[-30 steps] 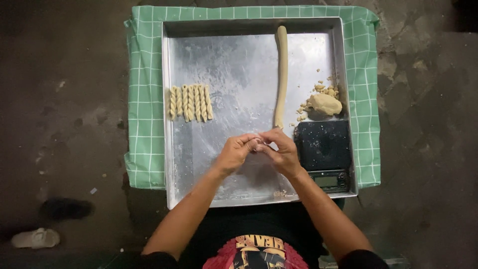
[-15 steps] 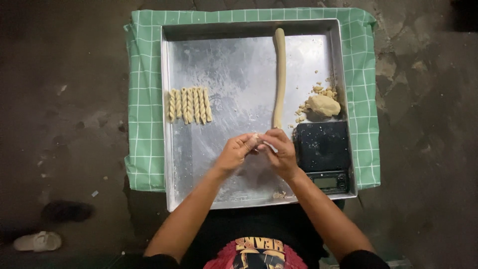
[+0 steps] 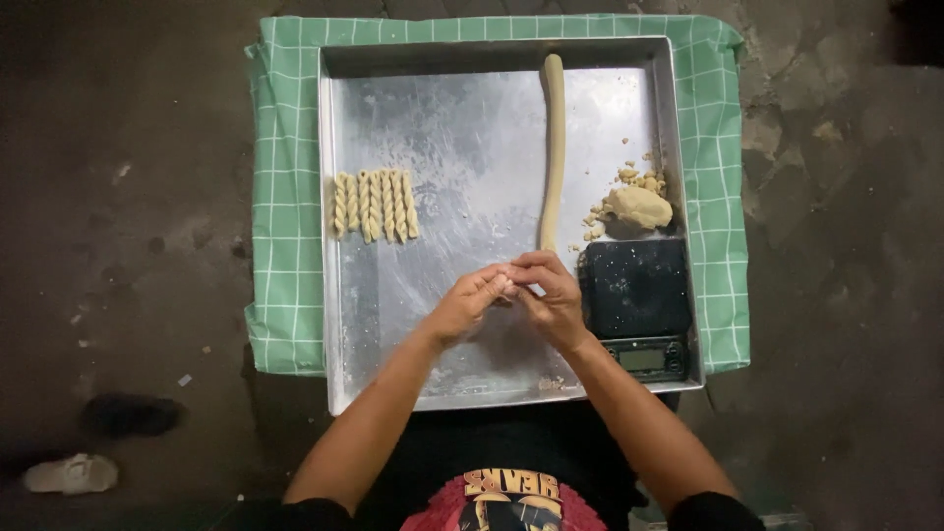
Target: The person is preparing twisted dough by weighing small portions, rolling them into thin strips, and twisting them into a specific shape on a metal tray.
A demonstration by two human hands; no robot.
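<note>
Over the near middle of the tray (image 3: 344, 324), the left hand (image 3: 462, 307) and right hand (image 3: 553, 300) meet fingertip to fingertip, both closed on what seems to be a small dough piece (image 3: 508, 288), mostly hidden between them. The pinch should stay light and even so the piece keeps its shape. The dough rope (image 3: 554, 147) ends just beyond the hands, the scale (image 3: 635, 290) sits right beside the right wrist, and the dough lump (image 3: 639, 206) lies behind it. Open tray lies leftward, between the hands and the twists (image 3: 375, 205) near the left rim.
</note>
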